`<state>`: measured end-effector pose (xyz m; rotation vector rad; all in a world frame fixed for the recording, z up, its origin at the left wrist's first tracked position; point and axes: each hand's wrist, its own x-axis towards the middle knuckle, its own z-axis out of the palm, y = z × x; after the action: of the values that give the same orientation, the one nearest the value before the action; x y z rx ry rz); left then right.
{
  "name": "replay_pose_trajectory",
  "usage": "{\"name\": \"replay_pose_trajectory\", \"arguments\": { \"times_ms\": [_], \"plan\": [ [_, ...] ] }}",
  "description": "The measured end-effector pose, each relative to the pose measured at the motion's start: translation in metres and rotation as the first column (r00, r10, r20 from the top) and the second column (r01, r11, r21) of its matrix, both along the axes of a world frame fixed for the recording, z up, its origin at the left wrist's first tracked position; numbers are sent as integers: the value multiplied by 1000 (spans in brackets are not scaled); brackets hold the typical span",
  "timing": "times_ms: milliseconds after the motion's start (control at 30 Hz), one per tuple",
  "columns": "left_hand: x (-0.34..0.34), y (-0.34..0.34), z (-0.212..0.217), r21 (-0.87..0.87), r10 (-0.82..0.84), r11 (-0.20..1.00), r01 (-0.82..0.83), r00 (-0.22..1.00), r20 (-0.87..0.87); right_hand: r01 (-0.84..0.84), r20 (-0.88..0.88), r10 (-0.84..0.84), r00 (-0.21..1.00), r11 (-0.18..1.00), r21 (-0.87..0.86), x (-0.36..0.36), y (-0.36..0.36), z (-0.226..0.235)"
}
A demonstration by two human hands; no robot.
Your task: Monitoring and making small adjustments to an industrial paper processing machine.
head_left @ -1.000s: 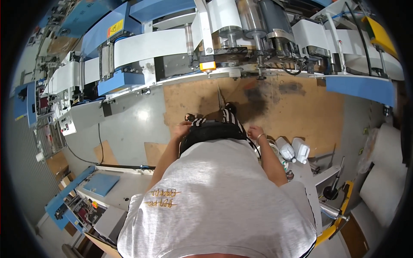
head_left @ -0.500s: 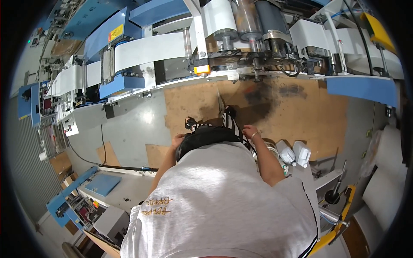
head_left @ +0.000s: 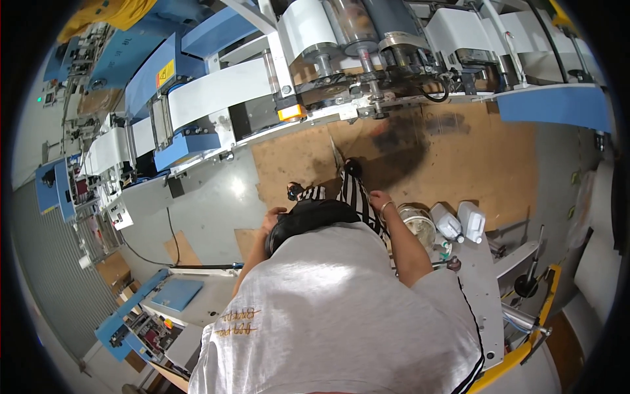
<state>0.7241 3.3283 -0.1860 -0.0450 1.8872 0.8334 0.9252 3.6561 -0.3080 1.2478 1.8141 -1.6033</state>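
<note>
My left hand [head_left: 272,218] hangs beside the black waist bag [head_left: 314,217] at my middle, its fingers loosely bent with nothing seen in them. On the other side, my right hand [head_left: 379,199] hangs by my black-and-white striped trousers [head_left: 354,195]; its fingers are loose, and no object shows in them. A thin bracelet [head_left: 386,205] rings the right wrist. Both hands are small in the picture. Neither touches the machine ahead.
A long white and blue roller machine [head_left: 216,92] threaded with a white web runs across the front. Brown boards [head_left: 472,157] cover the floor. At my right stand a dirty white bucket [head_left: 419,223] and two white jugs [head_left: 471,221]. A cable [head_left: 172,230] lies left.
My view has turned slightly, so the machine sits a little higher and tilts more. More of the bucket shows at my right. Something yellow has come into the upper left corner. Both hands still hang down.
</note>
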Motion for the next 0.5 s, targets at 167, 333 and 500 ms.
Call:
{"name": "replay_pose_trajectory", "arguments": {
  "times_ms": [167, 333, 500],
  "plan": [
    [3, 13, 17, 64, 46, 997, -53, 994, 100, 24, -30, -25, 999, 999, -36, 6, 1, 8],
    [2, 17, 24, 73, -72, 995, 65, 993, 90, 293, -16, -300, 954, 941, -172, 17, -10, -22],
    [0, 8, 19, 129, -76, 990, 56, 984, 162, 455, 84, -453, 888, 836, -307, 17, -13, -14]
  ]
}}
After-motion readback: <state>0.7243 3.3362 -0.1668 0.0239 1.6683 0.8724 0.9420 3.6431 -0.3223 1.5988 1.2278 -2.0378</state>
